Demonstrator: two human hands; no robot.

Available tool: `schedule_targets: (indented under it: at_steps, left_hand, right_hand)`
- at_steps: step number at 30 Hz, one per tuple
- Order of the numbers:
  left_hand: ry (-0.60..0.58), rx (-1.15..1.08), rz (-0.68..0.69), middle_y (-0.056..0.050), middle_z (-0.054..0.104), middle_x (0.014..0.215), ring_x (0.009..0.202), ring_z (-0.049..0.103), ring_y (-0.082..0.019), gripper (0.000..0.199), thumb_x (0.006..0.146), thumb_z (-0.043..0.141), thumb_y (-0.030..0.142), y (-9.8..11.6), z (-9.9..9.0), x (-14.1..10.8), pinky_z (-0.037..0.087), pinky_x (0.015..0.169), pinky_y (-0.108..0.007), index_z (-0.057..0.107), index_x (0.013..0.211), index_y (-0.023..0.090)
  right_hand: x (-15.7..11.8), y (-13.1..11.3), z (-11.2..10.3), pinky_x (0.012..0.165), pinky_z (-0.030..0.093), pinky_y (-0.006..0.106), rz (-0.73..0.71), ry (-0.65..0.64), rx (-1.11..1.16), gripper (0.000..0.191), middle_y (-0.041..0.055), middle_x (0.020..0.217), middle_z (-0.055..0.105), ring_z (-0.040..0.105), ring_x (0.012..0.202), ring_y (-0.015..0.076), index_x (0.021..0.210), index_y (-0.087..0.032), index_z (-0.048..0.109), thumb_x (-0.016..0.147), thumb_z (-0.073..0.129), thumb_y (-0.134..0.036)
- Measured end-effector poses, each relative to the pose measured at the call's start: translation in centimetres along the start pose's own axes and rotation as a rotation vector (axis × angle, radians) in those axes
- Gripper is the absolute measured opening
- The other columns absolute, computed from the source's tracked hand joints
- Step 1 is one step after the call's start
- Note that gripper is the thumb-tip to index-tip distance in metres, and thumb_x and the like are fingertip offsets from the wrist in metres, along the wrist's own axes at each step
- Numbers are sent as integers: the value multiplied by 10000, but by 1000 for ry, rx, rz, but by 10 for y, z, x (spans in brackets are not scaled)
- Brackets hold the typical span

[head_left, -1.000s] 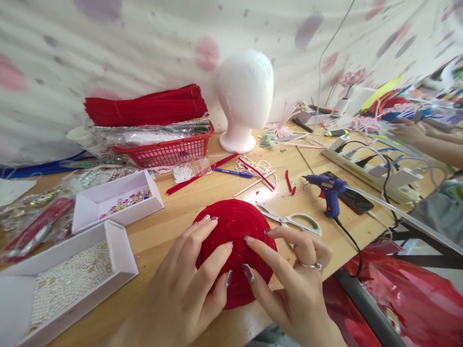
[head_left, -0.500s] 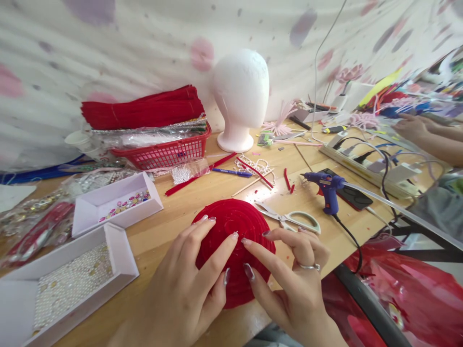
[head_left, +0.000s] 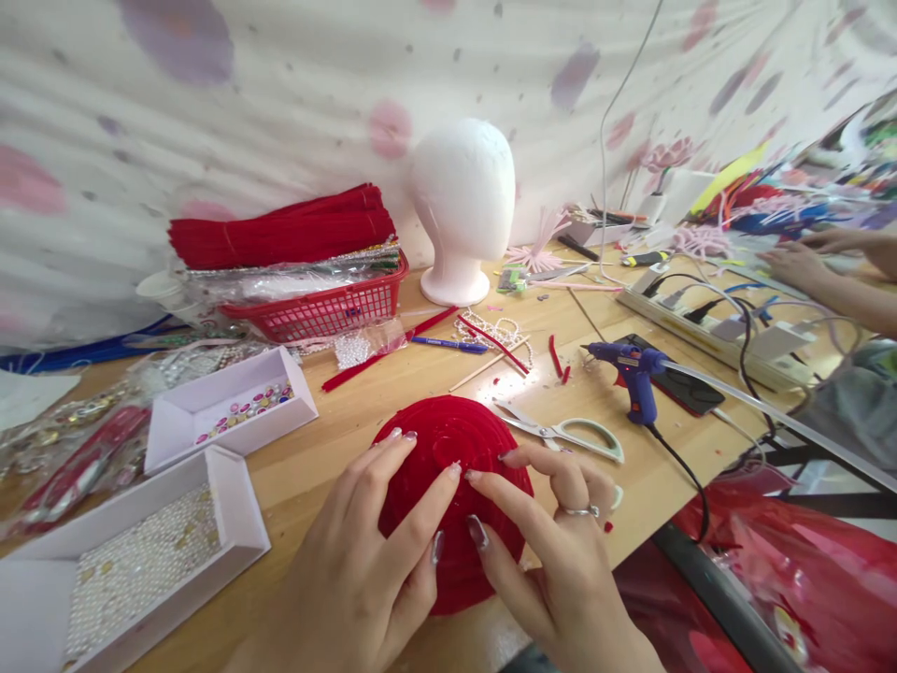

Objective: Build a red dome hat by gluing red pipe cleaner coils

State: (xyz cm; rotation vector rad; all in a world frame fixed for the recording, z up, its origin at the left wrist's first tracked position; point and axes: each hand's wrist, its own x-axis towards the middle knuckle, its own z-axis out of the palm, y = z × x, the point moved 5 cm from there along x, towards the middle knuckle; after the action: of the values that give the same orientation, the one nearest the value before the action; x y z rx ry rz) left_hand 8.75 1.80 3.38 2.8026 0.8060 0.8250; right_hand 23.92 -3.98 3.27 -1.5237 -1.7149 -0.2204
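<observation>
A round, slightly domed red piece made of velvety strips coiled in rings (head_left: 448, 451) lies on the table in front of me. My left hand (head_left: 378, 533) rests over its left side, fingers spread, with the index fingertip near the middle. From the right, my right hand (head_left: 553, 542), wearing a ring, touches the piece with its index fingertip beside the left one. Both thumbs are apart from the index fingers, over the near part of the coil. My palms and fingers hide parts of the coil's sides. Scissors (head_left: 553, 432) lie just beyond my right hand.
A blue glue gun (head_left: 636, 374) rests by a phone (head_left: 690, 385) and a power strip (head_left: 721, 341). White boxes of pearls (head_left: 242, 533) and gems (head_left: 305, 402) stand left. Behind are a red basket (head_left: 336, 313) and a foam head (head_left: 463, 201). A co-worker's hands (head_left: 799, 266) are far right.
The view has tilted up slightly, so the table things sit lower in the picture. My hands stay on the red coil, nearly unchanged. The co-worker's hands have shifted.
</observation>
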Motion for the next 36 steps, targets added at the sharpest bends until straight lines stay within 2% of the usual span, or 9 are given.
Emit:
schedule_targets:
  at_steps: [3,7,14,18,22,26,29,33,36]
  left_hand:
    - [-4,1,13,-137,367,1466,1388,376,-293,560,944,417,46,0,1,-1,445,1070,-521,394,1459,264]
    - [15,-15,26,-148,379,1463,1390,383,-296,524,947,451,59,-1,1,-1,439,1076,-516,390,1443,217]
    - [81,-107,38,-173,425,1430,1362,422,-282,559,932,496,71,-7,2,-2,440,1089,-491,319,1455,164]
    - [85,-132,25,-172,450,1409,1328,446,-269,555,931,520,105,-11,1,-2,450,1078,-470,305,1441,145]
    - [91,-126,42,-172,450,1401,1291,465,-268,525,933,529,118,-11,0,-1,450,1069,-467,331,1419,130]
    - [96,-132,58,-172,445,1397,1282,464,-269,527,934,529,115,-12,1,-2,435,1071,-463,333,1423,121]
    - [98,-141,56,-166,440,1400,1289,454,-263,522,939,522,120,-12,2,-1,423,1080,-454,335,1427,124]
    - [92,-145,49,-159,435,1407,1304,442,-257,510,950,509,130,-11,2,0,404,1096,-446,336,1430,127]
    - [96,-150,53,-160,435,1407,1297,447,-256,503,952,506,133,-11,2,-1,404,1091,-441,338,1426,122]
  right_hand:
    - [-4,2,-1,976,300,464,-34,9,-2,304,82,1185,513,453,1054,249,1176,-234,654,905,575,-120]
    - [-10,9,-6,940,340,455,-45,28,2,355,72,1132,540,465,1032,242,1180,-246,657,886,567,-70]
    - [-6,24,-16,792,443,370,27,189,110,274,38,959,568,550,894,188,1018,-225,652,857,609,-8]
    - [14,34,-5,880,481,368,101,47,221,251,58,1075,550,567,1042,202,1119,-265,646,916,614,-121]
    - [31,38,8,943,457,382,160,-123,363,64,66,1116,555,551,1093,205,987,-246,623,966,568,-220]
    - [35,40,13,926,437,345,183,-216,443,111,51,1095,567,544,1051,178,893,-231,540,999,508,-240]
    - [34,44,14,918,430,324,204,-216,527,135,44,1106,573,546,1050,169,887,-235,528,1012,489,-267]
    - [32,53,16,903,449,312,328,-115,766,137,28,1070,619,585,1019,157,937,-253,519,1034,451,-322]
    - [34,52,13,906,452,310,317,-115,759,113,21,1024,631,596,1002,156,1006,-261,555,1032,461,-318]
